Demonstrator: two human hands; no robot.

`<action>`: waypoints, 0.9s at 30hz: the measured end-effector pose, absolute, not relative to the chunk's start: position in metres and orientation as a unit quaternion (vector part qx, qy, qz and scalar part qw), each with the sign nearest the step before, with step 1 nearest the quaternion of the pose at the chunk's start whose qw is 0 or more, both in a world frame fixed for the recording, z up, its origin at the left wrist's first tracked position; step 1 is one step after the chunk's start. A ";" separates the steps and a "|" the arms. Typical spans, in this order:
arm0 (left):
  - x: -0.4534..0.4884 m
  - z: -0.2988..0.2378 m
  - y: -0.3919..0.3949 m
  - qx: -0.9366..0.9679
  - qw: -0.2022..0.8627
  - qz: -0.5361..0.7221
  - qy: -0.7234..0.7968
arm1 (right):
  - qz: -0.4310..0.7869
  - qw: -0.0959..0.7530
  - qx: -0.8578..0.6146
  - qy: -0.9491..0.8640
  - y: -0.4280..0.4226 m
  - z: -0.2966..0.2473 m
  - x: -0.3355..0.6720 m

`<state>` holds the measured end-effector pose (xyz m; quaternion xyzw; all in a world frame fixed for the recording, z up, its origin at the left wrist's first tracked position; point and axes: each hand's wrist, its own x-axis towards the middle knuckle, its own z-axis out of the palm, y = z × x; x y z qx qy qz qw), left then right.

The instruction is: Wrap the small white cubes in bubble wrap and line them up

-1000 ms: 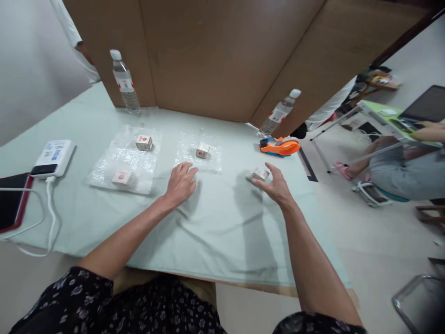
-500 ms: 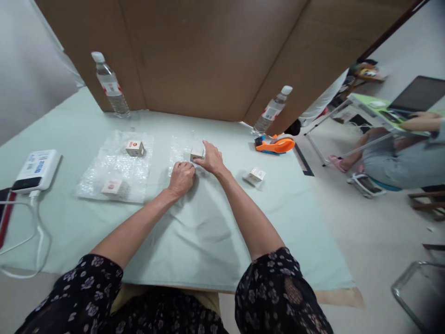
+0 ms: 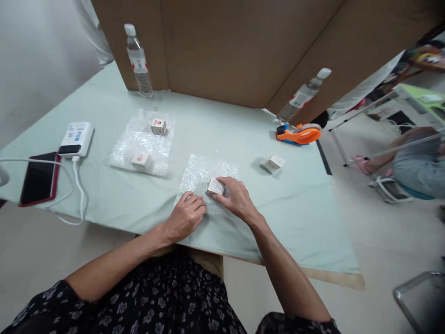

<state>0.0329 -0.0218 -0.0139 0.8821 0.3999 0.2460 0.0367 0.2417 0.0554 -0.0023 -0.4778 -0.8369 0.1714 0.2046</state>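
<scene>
A small white printed box (image 3: 215, 187) sits on a sheet of bubble wrap (image 3: 199, 170) near the table's front edge. My right hand (image 3: 237, 198) grips this box, thumb on the near side and fingers on the far side. At the sheet's near left corner, my left hand (image 3: 187, 214) is closed on the bubble wrap with curled fingers. To the left, a second piece of bubble wrap (image 3: 125, 146) bears one small box (image 3: 158, 126) at its far side and another box (image 3: 140, 160) nearer me. A wrapped small box (image 3: 274, 163) lies apart on the right.
An orange tape dispenser (image 3: 299, 134) and a leaning water bottle (image 3: 301, 98) are at the back right. Another bottle (image 3: 139, 67) stands before the cardboard panel (image 3: 222, 51). A power bank (image 3: 76, 138), cable and phone (image 3: 40, 180) lie left. A seated person (image 3: 417, 153) is at right.
Both hands have come nearer to the table's front edge, bringing the bubble wrap and box with them. The camera view has shifted, showing more of the phone at left.
</scene>
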 end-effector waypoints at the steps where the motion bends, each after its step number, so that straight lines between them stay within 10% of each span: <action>1: 0.030 -0.014 -0.027 0.881 0.040 0.246 0.402 | 0.170 0.208 -0.478 -0.837 0.049 -0.002 0.240; 27: 0.027 0.009 -0.016 0.790 0.136 0.322 0.504 | 0.381 0.211 -0.421 -0.796 0.026 0.019 0.238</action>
